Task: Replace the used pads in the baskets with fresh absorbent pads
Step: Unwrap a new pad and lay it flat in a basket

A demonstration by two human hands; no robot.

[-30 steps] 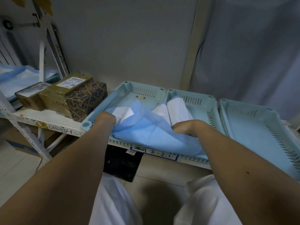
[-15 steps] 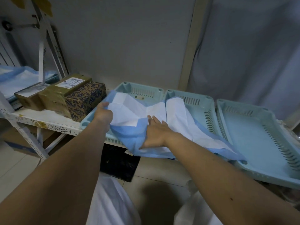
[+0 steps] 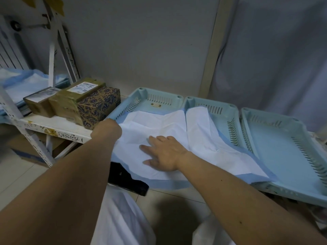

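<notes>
Risk I see: the pad [image 3: 159,124] sprawls over two baskets and hangs off the front, so it could slide floorward. Left hand [image 3: 108,129] grips its left edge; right hand [image 3: 165,152] lies flat on it, grip open. Count: three boxes [image 3: 70,101], three baskets [image 3: 276,138], one pad.

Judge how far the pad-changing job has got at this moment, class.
Done: no used pads show; the right basket lies bare. In hand: one fresh pad lies white side up across the left basket and middle basket, right hand pressing it flat, left hand at its edge. Left: seat it in one basket, then line the others.
</notes>
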